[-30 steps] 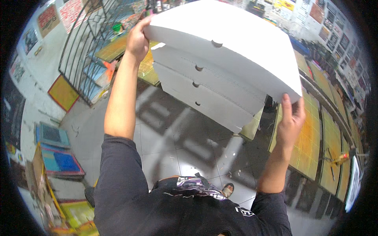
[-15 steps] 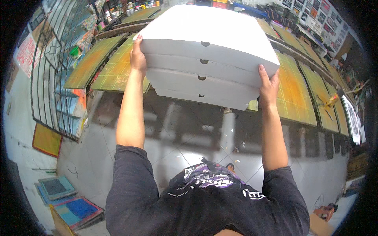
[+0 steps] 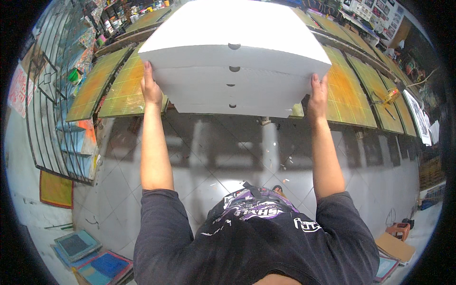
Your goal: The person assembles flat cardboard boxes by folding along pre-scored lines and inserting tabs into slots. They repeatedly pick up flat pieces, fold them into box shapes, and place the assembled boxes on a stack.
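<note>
A stack of several flat white cardboard boxes (image 3: 190, 80), each with a small notch in its front side, stands ahead of me over the near edge of the printing tables. My left hand (image 3: 151, 88) is closed against the left side of the upper boxes, thumb at the front corner. On the opposite side, my right hand (image 3: 317, 97) grips the right edge the same way. The fingers behind both sides are hidden. The upper boxes jut out past the lower ones, and the third notch down is partly covered.
Yellow-green table panels (image 3: 349, 90) run along both sides of the stack. A black metal grille (image 3: 45, 114) stands at the left. Framed screens (image 3: 102, 266) lie at the lower left, and an orange stool (image 3: 398, 231) is at the lower right.
The upper boxes have shifted left and toward me over the lower ones. My left hand now sits lower on its side of them. The view has also tilted slightly.
</note>
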{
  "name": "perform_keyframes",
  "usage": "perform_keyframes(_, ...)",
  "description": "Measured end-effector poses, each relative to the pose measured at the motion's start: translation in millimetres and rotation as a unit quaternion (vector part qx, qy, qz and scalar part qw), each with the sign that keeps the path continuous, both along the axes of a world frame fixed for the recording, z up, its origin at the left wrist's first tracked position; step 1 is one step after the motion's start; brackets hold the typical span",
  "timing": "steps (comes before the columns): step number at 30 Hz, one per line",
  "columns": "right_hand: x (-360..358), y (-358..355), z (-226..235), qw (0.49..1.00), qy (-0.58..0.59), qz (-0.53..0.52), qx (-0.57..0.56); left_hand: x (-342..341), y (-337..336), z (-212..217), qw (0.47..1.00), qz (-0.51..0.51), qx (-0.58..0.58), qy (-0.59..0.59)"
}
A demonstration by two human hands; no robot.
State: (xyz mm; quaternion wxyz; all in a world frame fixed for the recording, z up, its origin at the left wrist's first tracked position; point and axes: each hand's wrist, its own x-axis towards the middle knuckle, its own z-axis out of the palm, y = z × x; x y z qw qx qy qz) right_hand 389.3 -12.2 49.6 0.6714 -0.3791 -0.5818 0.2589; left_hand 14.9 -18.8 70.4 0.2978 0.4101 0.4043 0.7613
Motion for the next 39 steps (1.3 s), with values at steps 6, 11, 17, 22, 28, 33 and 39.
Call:
perform_keyframes(6,-15.7,14.1,-2.3,0.998,0.053,-0.020,0.015,6.9,25.8,-30.7,0.997,0.074,0.021,-0.031)
perform_keyframes(11,-15.9,28.3,-6.1,0.997,0.011,-0.067,0.034,10.3,33.7,-33.4,0.986,0.166,-0.029,0.006)
perform_keyframes(17,-10.0,27.8,-10.4,0.998,-0.029,-0.044,0.030,2.3,31.1,-44.1,0.997,0.065,0.007,-0.052)
perform_keyframes(22,10.2,58.0,-66.2,0.988,0.109,0.108,-0.031,-16.8,49.6,-74.2,0.995,0.066,0.077,-0.018)
perform_keyframes(28,13.2,46.8,-97.0,0.966,0.114,0.170,-0.158,1.7,41.1,-117.8,0.984,0.131,-0.003,-0.120)
perform_keyframes(33,59.1,19.6,-150.6,0.984,0.086,0.070,-0.136,19.7,20.0,-225.3,0.920,0.364,-0.140,0.035)
perform_keyframes(39,195.0,-99.9,-178.9,0.948,0.205,-0.118,-0.212,86.1,-44.2,-348.3,0.910,0.159,-0.381,-0.032)
